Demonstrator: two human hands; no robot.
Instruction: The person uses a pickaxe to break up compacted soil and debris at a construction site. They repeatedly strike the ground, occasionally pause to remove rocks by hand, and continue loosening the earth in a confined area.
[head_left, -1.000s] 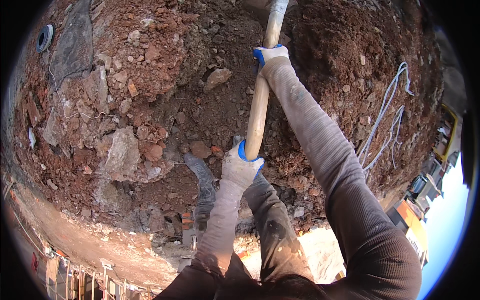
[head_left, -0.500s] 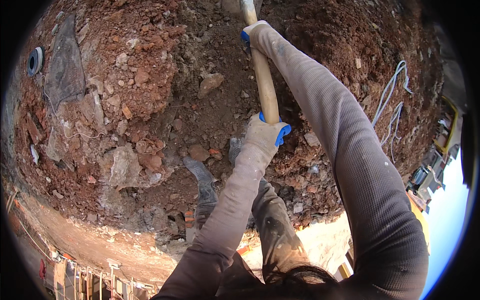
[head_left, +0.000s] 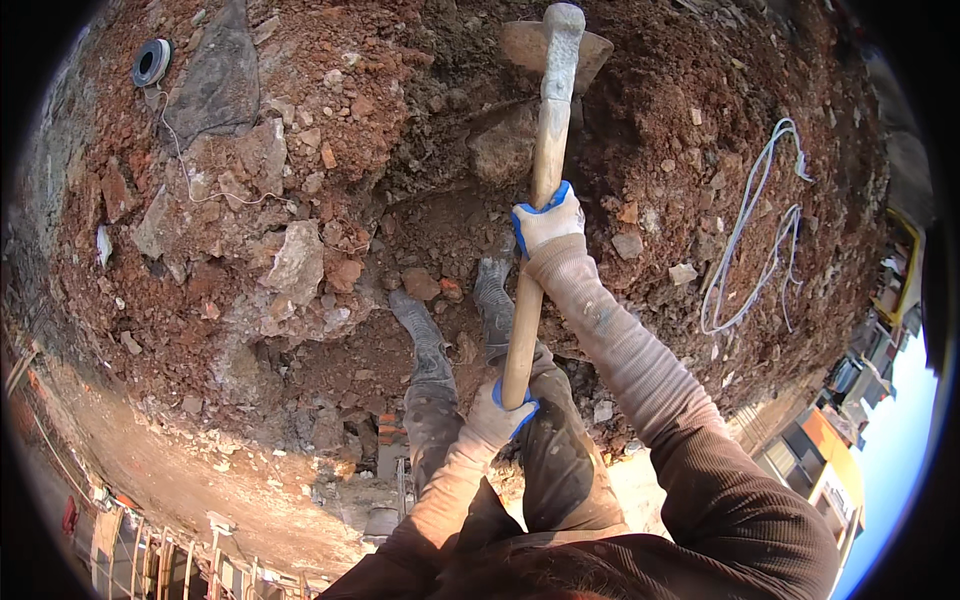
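A hoe with a wooden handle [head_left: 524, 335] and a broad, dirt-coated metal head [head_left: 563, 55] stretches away from my body. My right hand [head_left: 550, 222], in a pale work glove with blue on it, is wrapped round the upper part of the handle, below the head. Near the handle's lower end my left hand [head_left: 499, 412], gloved alike, is closed round the wood in front of my legs. The hoe's wide blade [head_left: 588, 60] is over dark soil at the far side, next to a large stone [head_left: 503, 147]; whether it touches the soil I cannot tell.
My boots [head_left: 428, 335] stand in a dug hollow among loose stones. Rubble and a pale rock [head_left: 296, 262] lie left. Beyond them are a dark cloth [head_left: 218, 75] and a spool [head_left: 151, 62] with thin line. A looped white cord [head_left: 735, 245] lies right.
Both hands have come back toward my body with the hoe. Its head, mostly out of view before, now shows fully. The view has also shifted slightly.
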